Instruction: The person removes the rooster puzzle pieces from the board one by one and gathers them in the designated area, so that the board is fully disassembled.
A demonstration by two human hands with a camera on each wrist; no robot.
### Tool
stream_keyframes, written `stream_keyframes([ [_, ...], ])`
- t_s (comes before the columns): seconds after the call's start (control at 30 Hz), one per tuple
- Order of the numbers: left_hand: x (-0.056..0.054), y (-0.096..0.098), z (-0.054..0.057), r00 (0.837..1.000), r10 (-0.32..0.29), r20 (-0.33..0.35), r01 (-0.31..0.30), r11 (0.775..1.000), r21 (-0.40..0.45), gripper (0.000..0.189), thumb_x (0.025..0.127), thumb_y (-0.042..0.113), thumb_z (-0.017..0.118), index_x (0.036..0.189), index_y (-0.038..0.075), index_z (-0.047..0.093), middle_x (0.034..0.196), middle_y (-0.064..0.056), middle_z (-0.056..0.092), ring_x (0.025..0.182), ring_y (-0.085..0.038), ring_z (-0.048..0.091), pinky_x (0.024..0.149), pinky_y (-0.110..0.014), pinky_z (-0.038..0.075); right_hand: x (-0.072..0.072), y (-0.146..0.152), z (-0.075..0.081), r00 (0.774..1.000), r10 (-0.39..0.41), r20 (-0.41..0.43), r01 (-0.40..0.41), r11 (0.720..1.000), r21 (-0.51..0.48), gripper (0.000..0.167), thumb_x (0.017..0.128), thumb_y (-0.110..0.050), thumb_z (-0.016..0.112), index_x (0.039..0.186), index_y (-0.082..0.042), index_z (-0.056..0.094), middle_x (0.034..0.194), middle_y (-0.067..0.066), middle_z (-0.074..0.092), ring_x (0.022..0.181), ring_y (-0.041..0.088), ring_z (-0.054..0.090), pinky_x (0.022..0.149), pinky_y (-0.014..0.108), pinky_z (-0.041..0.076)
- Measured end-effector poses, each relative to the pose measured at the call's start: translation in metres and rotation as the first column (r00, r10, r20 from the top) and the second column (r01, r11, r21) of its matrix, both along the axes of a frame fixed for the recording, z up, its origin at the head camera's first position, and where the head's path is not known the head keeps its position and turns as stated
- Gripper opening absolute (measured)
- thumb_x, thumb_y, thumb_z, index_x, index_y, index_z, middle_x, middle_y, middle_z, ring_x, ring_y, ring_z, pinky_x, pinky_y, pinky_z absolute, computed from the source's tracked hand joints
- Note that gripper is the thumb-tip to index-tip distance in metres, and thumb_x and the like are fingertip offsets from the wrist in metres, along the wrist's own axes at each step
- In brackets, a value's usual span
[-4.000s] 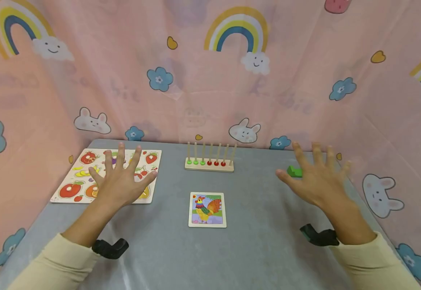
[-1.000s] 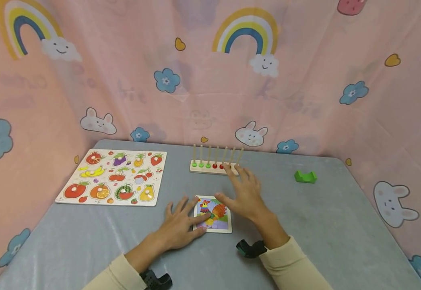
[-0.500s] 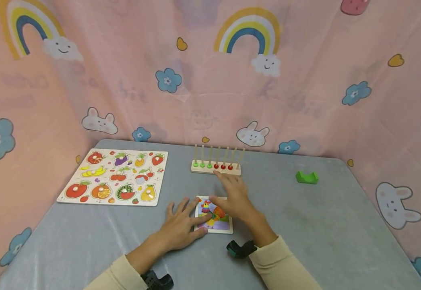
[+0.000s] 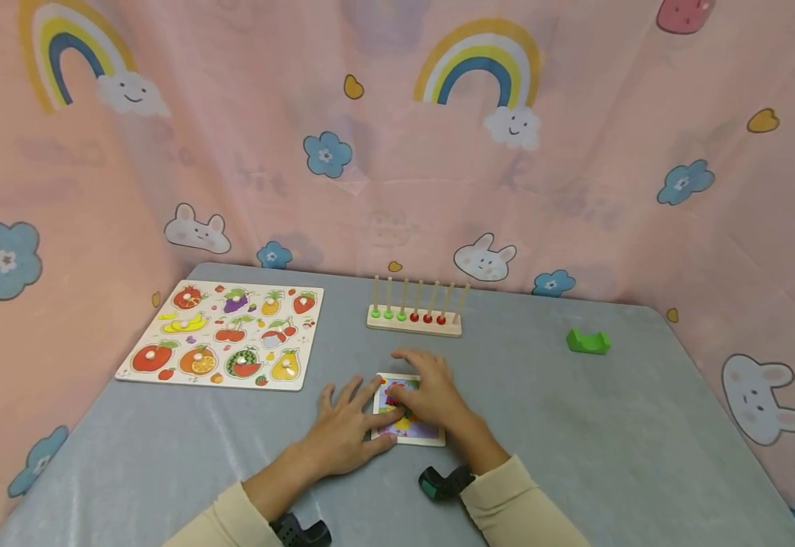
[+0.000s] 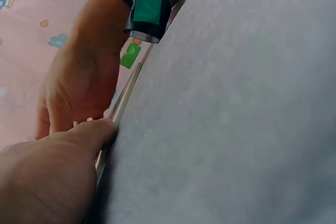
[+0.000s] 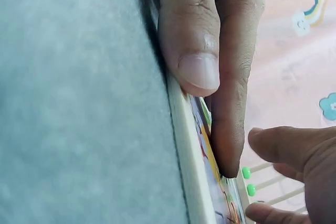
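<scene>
A small square picture puzzle (image 4: 421,434) with a rooster image and pale wooden border lies flat on the table in the head view. My left hand (image 4: 341,434) rests on its left side, index finger reaching over the picture and thumb along the near edge. From the right, my right hand (image 4: 438,396) is over the picture and hides its upper right part. In the right wrist view, the right thumb and index finger (image 6: 278,142) are apart, close over the puzzle. The left thumb (image 6: 194,66) lies at the border, its index finger on the picture.
A wooden peg rack (image 4: 414,325) with green and red beads stands behind the puzzle. A fruit knob puzzle board (image 4: 209,372) lies at the back left. At the right sits a green notched block (image 4: 587,343). A pink patterned cloth (image 4: 397,182) hangs behind the grey table (image 4: 575,441).
Both hands have come from spread apart over the table to the rooster puzzle. In the last second the right hand has moved left and nearer, over the picture; the left has stayed.
</scene>
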State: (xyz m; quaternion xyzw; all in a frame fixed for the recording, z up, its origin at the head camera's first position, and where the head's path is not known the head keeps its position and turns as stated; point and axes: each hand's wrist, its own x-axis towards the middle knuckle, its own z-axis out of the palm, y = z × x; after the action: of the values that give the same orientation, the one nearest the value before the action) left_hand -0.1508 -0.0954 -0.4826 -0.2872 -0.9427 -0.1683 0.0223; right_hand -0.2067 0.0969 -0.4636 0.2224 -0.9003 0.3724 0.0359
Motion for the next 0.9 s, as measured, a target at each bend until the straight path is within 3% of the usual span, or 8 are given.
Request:
stream_keyframes([
  [0.2, -0.0001, 0.0002, -0.0012, 1.000, 0.002, -0.013, -0.002, 1.000, -0.006, 0.044, 0.095, 0.055, 0.049, 0.134, 0.038, 0.058, 0.155, -0.010, 0.028, 0.138, -0.041, 0.022, 0.096, -0.073, 0.013, 0.0011, -0.0027, -0.0049, 1.000, -0.011, 0.007, 0.010, 0.997, 0.071, 0.030, 0.083, -0.024, 0.075, 0.112, -0.017, 0.067, 0.131, 0.011, 0.054, 0.122, 0.038, 0.040, 0.098, 0.063, 0.023],
  [0.43, 0.0004, 0.0003, -0.0013, 0.999, -0.006, -0.043, 0.007, 1.000, 0.016, 0.043, 0.093, 0.054, 0.053, 0.130, 0.034, 0.063, 0.153, -0.012, 0.030, 0.136, -0.042, 0.026, 0.094, -0.074, 0.015, 0.0019, -0.0050, -0.0046, 1.000, -0.009, -0.008, 0.010, 0.989, 0.148, 0.014, 0.082, -0.026, 0.074, 0.093, -0.022, 0.067, 0.132, 0.014, 0.050, 0.123, 0.040, 0.037, 0.095, 0.063, 0.025],
  [0.9, 0.0004, -0.0003, -0.0013, 1.000, -0.004, -0.028, 0.004, 1.000, 0.017, 0.041, 0.094, 0.052, 0.053, 0.128, 0.033, 0.065, 0.154, -0.011, 0.029, 0.136, -0.043, 0.025, 0.095, -0.073, 0.016, 0.0044, -0.0079, -0.0027, 0.999, -0.027, -0.016, 0.030, 0.980, 0.198, 0.015, 0.082, -0.025, 0.074, 0.094, -0.020, 0.068, 0.135, 0.014, 0.049, 0.122, 0.038, 0.038, 0.096, 0.061, 0.027],
])
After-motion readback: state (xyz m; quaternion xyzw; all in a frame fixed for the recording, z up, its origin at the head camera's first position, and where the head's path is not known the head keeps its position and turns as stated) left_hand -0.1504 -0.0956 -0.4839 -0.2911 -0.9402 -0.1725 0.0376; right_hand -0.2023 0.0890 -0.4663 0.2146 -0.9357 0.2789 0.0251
